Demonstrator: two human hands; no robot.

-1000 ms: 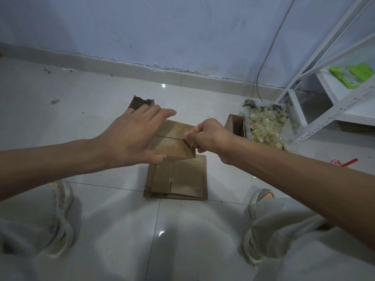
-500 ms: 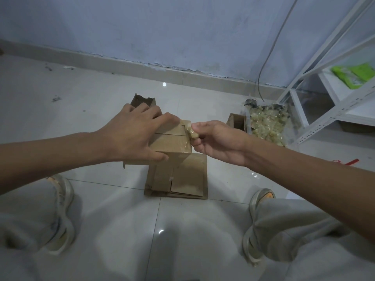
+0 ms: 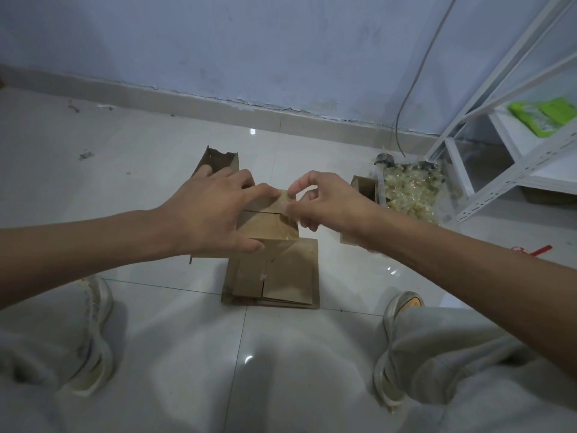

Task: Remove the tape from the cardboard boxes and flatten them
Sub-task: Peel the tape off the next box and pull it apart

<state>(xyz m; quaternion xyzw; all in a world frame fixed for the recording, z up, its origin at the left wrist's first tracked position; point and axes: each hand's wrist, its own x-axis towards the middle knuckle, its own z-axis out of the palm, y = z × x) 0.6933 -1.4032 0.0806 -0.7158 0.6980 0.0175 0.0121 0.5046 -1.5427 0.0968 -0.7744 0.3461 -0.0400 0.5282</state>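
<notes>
Fingers (image 3: 293, 185) of the right hand (image 3: 327, 204) pinch clear tape (image 3: 285, 203) at the box's (image 3: 265, 226) 3 o'clock edge. Left hand (image 3: 212, 210) lies spread on top, thumb gripping the front. Light, thin cardboard; tape's probably stretchy, so grab near the stuck line.

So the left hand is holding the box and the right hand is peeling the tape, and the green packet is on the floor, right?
Almost. The left hand holds the box and the right hand pinches the tape, but the head view shows the green packet lying on the white shelf, not the floor.

Open floor (image 3: 140, 170) is left at the left side; the right is blocked by a shelf rack (image 3: 505, 170) and tape pile (image 3: 412, 192).
</notes>
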